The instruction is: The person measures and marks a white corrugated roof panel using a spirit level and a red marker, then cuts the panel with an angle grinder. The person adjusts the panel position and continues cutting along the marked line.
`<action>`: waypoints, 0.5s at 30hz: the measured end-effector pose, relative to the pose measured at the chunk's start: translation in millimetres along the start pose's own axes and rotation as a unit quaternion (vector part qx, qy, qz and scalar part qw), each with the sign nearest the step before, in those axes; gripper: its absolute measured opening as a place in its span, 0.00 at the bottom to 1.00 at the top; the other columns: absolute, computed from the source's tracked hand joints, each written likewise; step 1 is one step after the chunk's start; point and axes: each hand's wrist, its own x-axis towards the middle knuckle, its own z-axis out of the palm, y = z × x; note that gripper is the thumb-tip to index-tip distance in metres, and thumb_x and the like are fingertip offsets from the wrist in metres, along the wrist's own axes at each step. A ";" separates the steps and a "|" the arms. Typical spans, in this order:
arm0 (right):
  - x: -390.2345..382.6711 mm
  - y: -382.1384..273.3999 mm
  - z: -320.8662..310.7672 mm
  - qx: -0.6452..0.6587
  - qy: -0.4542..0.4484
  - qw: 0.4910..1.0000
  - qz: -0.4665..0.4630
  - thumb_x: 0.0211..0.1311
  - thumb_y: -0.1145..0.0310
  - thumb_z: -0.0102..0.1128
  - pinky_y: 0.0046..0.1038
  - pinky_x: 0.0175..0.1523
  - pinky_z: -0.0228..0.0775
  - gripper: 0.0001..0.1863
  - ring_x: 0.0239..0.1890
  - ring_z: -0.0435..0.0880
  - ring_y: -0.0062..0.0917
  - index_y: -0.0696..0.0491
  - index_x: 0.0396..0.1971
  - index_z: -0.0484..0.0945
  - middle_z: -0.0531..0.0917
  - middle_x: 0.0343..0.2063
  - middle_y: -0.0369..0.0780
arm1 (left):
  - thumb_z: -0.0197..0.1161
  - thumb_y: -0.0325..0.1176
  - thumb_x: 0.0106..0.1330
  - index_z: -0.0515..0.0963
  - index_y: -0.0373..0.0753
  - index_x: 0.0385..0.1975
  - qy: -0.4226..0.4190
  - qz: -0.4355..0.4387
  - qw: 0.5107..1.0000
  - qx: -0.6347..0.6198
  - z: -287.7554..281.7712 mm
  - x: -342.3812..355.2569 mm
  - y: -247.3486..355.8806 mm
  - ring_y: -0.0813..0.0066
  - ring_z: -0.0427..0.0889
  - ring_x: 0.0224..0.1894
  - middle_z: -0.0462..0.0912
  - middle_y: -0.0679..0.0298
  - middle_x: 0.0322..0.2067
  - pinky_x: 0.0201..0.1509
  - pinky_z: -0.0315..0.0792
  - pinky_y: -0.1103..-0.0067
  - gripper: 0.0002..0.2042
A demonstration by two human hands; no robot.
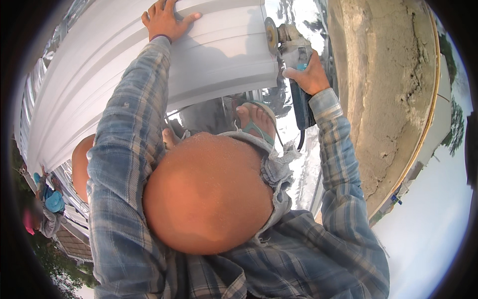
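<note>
My left hand [167, 22] lies with fingers spread on a ribbed white metal roofing sheet [219, 55], near its far side. My right hand [311, 74] is wrapped round the body of an angle grinder [301, 97], thumb across its near side. The grinder's round disc [271, 36] stands on edge right beside the sheet's right end; whether it touches the metal I cannot tell. A dark cord [301, 140] leaves the grinder's rear toward my knee. Shadows of my upper body fall across the sheet.
Shiny silver foil [303, 174] lies under the sheet's end and beneath my sandalled foot [256, 119]. A cracked concrete wall [386, 99] runs along the right, with sky beyond it. At the far lower left another person [47, 199] is near the sheet's other end.
</note>
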 end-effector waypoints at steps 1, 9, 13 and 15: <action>-1.0 -0.1 -0.2 -0.010 0.002 1.000 0.005 0.36 0.59 0.76 0.36 0.61 0.71 0.50 0.55 0.79 0.44 0.65 0.61 0.62 0.79 0.52 0.53 | 0.56 0.69 0.60 0.65 0.35 0.67 -0.001 0.002 1.000 0.001 0.1 2.2 -0.3 0.46 0.48 0.75 0.57 0.44 0.71 0.78 0.38 0.54 0.45; -3.5 -3.1 0.4 -0.031 0.004 0.999 0.025 0.34 0.60 0.76 0.35 0.61 0.71 0.50 0.55 0.79 0.43 0.66 0.60 0.63 0.78 0.52 0.53 | 0.55 0.68 0.61 0.64 0.33 0.67 -0.018 0.001 1.000 -0.002 6.5 -0.2 2.5 0.44 0.48 0.75 0.57 0.42 0.71 0.79 0.37 0.55 0.46; -7.4 -8.6 -0.2 -0.025 0.000 0.999 0.027 0.34 0.60 0.76 0.34 0.61 0.71 0.50 0.54 0.80 0.40 0.66 0.60 0.64 0.79 0.51 0.51 | 0.55 0.68 0.61 0.64 0.31 0.67 -0.023 0.000 1.000 -0.001 8.5 0.3 1.9 0.44 0.47 0.75 0.56 0.42 0.71 0.79 0.37 0.55 0.46; -7.5 -9.5 -0.8 -0.027 -0.006 0.999 0.035 0.34 0.60 0.76 0.33 0.61 0.71 0.49 0.53 0.80 0.39 0.65 0.59 0.64 0.79 0.50 0.50 | 0.55 0.68 0.61 0.64 0.31 0.67 -0.026 -0.001 1.000 -0.001 9.8 0.0 2.0 0.43 0.47 0.75 0.56 0.41 0.71 0.79 0.37 0.55 0.46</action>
